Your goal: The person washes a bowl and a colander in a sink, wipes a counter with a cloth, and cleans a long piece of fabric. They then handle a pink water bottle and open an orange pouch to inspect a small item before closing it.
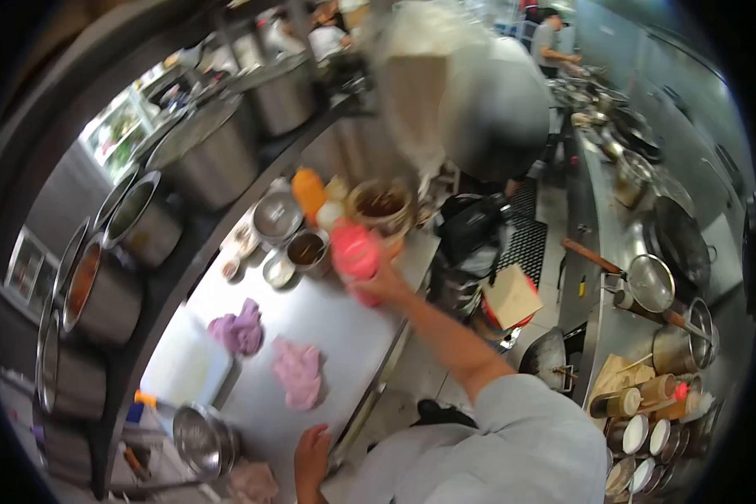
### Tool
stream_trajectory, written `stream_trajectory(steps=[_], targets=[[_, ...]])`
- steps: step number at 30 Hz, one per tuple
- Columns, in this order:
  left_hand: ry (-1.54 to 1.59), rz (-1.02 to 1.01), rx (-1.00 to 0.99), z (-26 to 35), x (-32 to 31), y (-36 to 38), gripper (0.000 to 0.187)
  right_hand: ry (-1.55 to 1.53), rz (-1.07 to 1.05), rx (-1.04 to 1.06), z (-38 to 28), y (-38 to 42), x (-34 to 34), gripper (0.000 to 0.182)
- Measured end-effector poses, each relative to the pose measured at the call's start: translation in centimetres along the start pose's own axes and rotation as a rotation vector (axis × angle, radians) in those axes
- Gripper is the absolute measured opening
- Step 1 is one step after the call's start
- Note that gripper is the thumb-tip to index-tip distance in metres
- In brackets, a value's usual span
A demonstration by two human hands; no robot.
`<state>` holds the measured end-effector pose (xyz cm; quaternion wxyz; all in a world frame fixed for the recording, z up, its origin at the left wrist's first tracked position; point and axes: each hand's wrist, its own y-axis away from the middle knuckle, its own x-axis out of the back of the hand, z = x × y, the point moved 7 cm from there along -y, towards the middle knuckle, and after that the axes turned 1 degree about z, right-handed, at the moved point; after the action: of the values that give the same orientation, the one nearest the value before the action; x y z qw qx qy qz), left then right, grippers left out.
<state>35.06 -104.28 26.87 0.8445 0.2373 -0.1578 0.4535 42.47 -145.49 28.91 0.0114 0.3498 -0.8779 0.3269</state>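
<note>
Red bottle (355,256) was wrapped tight in the right hand's (384,284) grip over the steel desk (336,328), while the left hand (312,459) lay open-palmed on the desk edge, holding nothing.

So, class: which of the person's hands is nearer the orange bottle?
Right. The right hand, gripping a red container, is just below the orange bottle; the left hand rests far down on the counter edge.

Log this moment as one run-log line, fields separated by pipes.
right hand grips red plastic squeeze bottle above steel counter | left hand rests on counter edge | two pink cloths lie on counter
</note>
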Motion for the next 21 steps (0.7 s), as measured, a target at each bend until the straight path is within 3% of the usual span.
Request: stream_trajectory(steps=[2, 5, 8, 9, 12, 14, 15, 17, 19, 21], targets=[[-0.035, 0.008, -0.005, 2.2, -0.5, -0.1, 0.026, -0.188, -0.041, -0.037, -1.6, -0.5, 0.4, 0.11], [0.191, 0.016, -0.035, 4.1, -1.4, -1.7, 0.03, -0.42, -0.194, -0.144, -3.2, 0.1, 0.6, 0.103], [0.269, 0.031, -0.111, 8.2, -1.0, -3.9, 0.034, -0.431, -0.368, -0.111, -4.1, 3.2, 0.0, 0.099], [0.322, 0.012, -0.144, 9.5, -0.7, -5.1, 0.047, -0.442, -0.427, -0.115, -5.1, 4.1, 0.4, 0.099], [0.332, 0.046, -0.395, 15.3, -0.4, -7.7, 0.061, -0.552, -0.597, -0.114, -11.8, 7.0, 3.0, 0.101], [0.606, -0.236, -0.54, 17.4, -1.5, -9.5, 0.077, -0.682, -0.779, -0.231, -15.0, 8.4, 4.4, 0.103], [0.734, -0.47, -0.503, 20.9, -3.0, -8.8, 0.095, -0.757, -0.885, -0.231, -16.2, 9.0, 4.6, 0.105], [0.793, -0.659, -0.49, 23.3, -3.8, -8.0, 0.108, -0.904, -1.095, -0.216, -18.0, 9.6, 5.1, 0.108], [0.862, -0.76, -0.542, 25.7, -5.0, -6.8, 0.124, -1.086, -1.176, -0.262, -18.2, 10.4, 5.2, 0.106], [0.925, -0.768, -0.543, 28.0, -7.0, -5.5, 0.122, -1.174, -1.262, -0.343, -17.4, 11.3, 5.4, 0.107]])
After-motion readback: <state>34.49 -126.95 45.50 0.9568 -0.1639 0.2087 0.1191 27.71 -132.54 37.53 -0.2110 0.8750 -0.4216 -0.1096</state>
